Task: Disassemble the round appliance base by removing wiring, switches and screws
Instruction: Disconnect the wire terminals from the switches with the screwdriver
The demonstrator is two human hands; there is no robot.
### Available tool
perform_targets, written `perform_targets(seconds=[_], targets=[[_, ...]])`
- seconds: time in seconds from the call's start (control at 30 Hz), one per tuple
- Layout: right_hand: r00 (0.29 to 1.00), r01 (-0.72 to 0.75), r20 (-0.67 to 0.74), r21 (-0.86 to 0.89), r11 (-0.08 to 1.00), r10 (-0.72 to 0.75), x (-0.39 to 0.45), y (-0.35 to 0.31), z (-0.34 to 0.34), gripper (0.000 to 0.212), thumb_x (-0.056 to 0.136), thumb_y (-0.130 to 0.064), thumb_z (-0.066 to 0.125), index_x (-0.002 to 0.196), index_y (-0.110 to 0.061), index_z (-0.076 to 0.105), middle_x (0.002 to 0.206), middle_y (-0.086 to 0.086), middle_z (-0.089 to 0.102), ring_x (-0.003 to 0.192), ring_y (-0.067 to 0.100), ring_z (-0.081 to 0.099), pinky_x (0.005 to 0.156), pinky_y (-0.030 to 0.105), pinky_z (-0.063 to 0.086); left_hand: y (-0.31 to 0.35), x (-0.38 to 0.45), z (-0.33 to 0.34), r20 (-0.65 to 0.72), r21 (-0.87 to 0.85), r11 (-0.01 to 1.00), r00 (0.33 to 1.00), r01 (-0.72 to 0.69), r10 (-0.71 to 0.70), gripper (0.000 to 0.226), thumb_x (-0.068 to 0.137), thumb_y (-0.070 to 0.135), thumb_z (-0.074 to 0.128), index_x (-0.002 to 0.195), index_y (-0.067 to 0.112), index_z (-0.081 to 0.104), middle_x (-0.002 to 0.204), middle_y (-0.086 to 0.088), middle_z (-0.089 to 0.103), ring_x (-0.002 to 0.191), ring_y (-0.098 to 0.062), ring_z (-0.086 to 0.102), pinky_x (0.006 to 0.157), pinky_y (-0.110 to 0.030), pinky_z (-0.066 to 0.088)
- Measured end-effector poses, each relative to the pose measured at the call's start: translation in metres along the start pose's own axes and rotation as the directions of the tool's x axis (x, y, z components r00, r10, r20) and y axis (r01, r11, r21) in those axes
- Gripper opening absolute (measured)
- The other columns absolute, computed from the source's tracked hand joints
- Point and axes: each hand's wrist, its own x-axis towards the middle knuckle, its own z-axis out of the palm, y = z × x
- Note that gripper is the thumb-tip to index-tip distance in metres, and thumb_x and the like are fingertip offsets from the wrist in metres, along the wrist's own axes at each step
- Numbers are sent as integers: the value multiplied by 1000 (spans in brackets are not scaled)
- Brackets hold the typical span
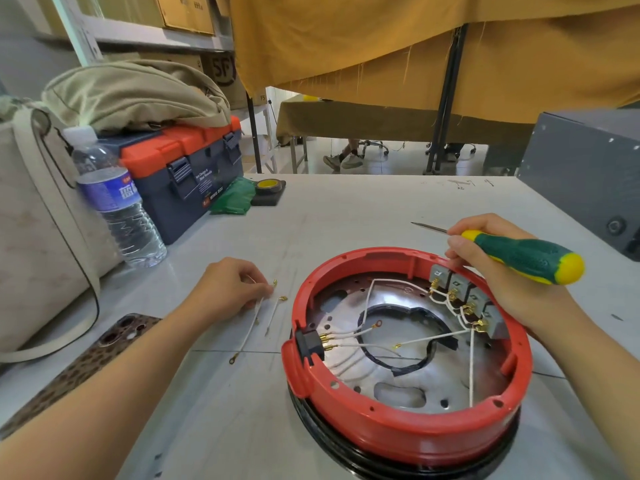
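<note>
From the head camera, the red round appliance base (408, 358) sits open side up on the white table (346, 202), near and right of centre, on a black ring cut off by the bottom edge. The right hand (498, 268) has its fingers wrapped around a green-and-yellow screwdriver (523, 255), shaft pointing far-left over the table, fingertips resting at the base's far rim beside a row of grey switches (467, 296). White wires (360, 336) run from the switches' brass terminals to a black connector (310, 342) on the left wall. The left hand (230, 285), left of the base, pinches a loose white wire (254, 317) against the table, with a second loose wire (275, 311) just beside it. Far left, the blue-and-orange toolbox (187, 174) reads "WING BOX"; its smaller print is too blurred to read. The water bottle (117, 206) label is illegible. A cardboard box (221, 71) behind shows "SF", partly hidden by a beige bag (135, 95). A patterned phone (86, 368) lies near left.
</note>
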Motion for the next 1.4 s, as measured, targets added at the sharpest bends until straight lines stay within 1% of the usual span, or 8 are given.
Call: perform_targets(seconds=[0.17,0.27,0.33,0.47,0.6,0.73,1.07,1.4], targets=[[1000,1,-12,20,1000,0,0,-6,1,7,93,-41,56,94,-36,61,82,-8,69,71,9,67,68,33,54,18,-3,-3,-48,104,992,996,-68,73,16,83,33,69,83,17,71,78,1,69,65,-8,61,53,-18,42],[999,-20,-46,143,990,27,-1,-13,2,14,83,-44,65,90,-33,65,80,-4,70,74,12,69,69,25,57,46,-9,-1,-72,144,955,960,-259,271,16,87,35,62,90,20,68,86,8,65,73,0,57,58,-13,40],[996,-35,-78,214,976,53,-1,-16,2,12,81,-39,65,89,-30,66,78,-2,70,74,11,70,70,21,56,69,-14,3,-49,120,895,898,-430,438,14,88,33,60,96,23,66,98,8,63,83,2,57,68,-9,41],[991,-68,-93,261,963,95,-1,-18,2,3,89,-23,64,90,-24,66,74,-3,69,70,11,68,71,24,58,108,-21,17,187,121,727,734,-676,653,41,87,44,59,124,28,57,132,11,52,116,-1,43,92,1,23],[988,-81,-107,257,963,112,-2,-20,0,5,90,-25,63,92,-21,65,74,-3,69,69,12,68,73,25,58,131,-18,40,417,208,608,632,-766,653,72,85,57,54,147,30,28,155,10,24,141,-8,17,114,-23,13],[984,-82,-135,234,969,116,-1,-20,-2,5,90,-28,63,92,-24,66,76,-4,69,74,12,69,75,30,59,134,-12,51,481,271,586,635,-764,605,77,86,61,48,150,30,17,158,10,14,143,-12,16,116,-25,10],[951,-52,-284,234,971,120,0,-28,-8,12,83,-32,58,85,-20,59,62,-2,65,58,13,62,65,24,56,133,-8,57,413,490,519,711,-700,569,81,84,70,36,150,28,15,154,11,20,127,-22,36,106,-37,34],[869,17,-472,327,945,148,3,-37,-27,29,84,-29,56,62,-15,45,44,-5,44,40,10,45,40,15,35,128,-12,59,227,662,545,830,-515,509,77,80,74,35,136,22,35,133,0,43,112,-26,49,88,-37,43]])
